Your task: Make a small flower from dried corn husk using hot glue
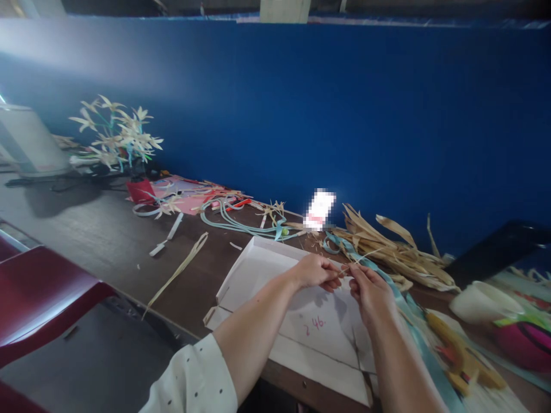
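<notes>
My left hand (316, 271) and my right hand (371, 289) meet over a flattened white cardboard box (267, 269), fingers pinched together on a thin pale straw strip (346, 269) held between them. A pile of dried husk leaves (396, 252) lies just beyond my hands. A light blue ribbon (387, 284) runs under my right hand toward the near right. The box bears a pink handwritten number (314, 325).
A bunch of straw flowers (116, 135) stands at the far left by a red pot (140, 189). Teal cords (232, 221), a loose straw strip (181, 269), a yellow glue gun (460, 355), a white bowl (482, 301) and a blue partition (344, 115) are about. A red chair (38, 292) sits at left.
</notes>
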A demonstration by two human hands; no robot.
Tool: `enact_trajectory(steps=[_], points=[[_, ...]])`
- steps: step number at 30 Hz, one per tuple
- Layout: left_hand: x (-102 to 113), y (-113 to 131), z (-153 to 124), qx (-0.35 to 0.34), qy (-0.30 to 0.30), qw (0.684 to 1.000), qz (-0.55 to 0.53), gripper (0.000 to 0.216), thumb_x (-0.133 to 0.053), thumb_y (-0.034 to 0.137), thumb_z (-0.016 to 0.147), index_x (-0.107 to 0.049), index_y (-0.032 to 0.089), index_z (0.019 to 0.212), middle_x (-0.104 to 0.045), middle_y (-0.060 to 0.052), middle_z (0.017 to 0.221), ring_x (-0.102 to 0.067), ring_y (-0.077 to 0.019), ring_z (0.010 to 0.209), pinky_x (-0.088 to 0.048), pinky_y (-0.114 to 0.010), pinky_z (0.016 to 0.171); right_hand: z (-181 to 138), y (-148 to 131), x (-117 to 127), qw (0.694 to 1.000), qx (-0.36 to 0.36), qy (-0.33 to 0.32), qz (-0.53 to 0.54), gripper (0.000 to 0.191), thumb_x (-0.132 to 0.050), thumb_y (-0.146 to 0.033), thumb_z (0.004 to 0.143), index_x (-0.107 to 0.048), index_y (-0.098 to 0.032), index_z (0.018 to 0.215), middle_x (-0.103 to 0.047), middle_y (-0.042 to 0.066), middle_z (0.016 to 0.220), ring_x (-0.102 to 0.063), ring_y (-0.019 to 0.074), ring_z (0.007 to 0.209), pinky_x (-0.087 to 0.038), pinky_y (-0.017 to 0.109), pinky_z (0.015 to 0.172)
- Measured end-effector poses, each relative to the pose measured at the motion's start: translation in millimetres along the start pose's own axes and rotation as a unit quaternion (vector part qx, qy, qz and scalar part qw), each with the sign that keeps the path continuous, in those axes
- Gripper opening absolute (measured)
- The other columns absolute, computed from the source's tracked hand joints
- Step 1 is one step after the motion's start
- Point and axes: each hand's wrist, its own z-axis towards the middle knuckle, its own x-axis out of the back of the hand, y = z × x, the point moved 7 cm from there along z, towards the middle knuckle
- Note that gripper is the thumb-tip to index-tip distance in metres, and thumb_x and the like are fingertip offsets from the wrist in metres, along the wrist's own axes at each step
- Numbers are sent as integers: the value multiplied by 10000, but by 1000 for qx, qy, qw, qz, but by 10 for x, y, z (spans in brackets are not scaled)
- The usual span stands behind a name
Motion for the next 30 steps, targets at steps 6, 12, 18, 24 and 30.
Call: enact_trajectory(steps=[6, 12, 18, 24, 30], points=[[-13, 14, -19, -1, -6, 1000, -5, 207, -690, 272, 721, -668, 90, 819, -635, -33, 665, -605, -104, 626, -524, -289, 679, -7, -11, 31, 1000, 4, 21, -18, 416, -780, -493, 564, -657, -153, 769, -496, -24, 512, -350, 60, 427, -239, 168, 363], [-13, 7, -3, -10, -3, 1000, -14, 288, -736, 348, 666, -667, 93, 780, -637, -34, 666, -606, -113, 636, -532, -311, 698, 8, 0, 70, 998, 12, 25, -53, 408, -756, -501, 609, -665, -151, 798, -495, -22, 509, -358, 71, 435, -254, 180, 377], [4, -22, 25, -6, 31, 1000, 1, 277, -721, 356, 687, -649, 95, 742, -630, -27, 629, -594, -100, 584, -539, -294, 665, -1, -17, 49, 998, 14, 25, -52, 419, -754, -506, 601, -664, -147, 798, -476, -34, 482, -337, 65, 419, -226, 178, 377], [7, -19, 30, -4, 46, 999, 19, 200, -665, 291, 751, -641, 92, 747, -616, -18, 600, -597, -95, 566, -533, -253, 611, -7, -32, 49, 999, 18, 31, -41, 427, -770, -501, 569, -656, -151, 786, -554, -8, 565, -355, 62, 420, -226, 187, 375], [9, -6, 20, 2, 45, 999, 18, 168, -653, 259, 763, -654, 92, 754, -621, -14, 606, -591, -89, 544, -532, -253, 613, 18, -13, 84, 997, 34, 34, -61, 410, -753, -500, 610, -658, -149, 799, -525, -17, 527, -358, 69, 420, -235, 188, 375]])
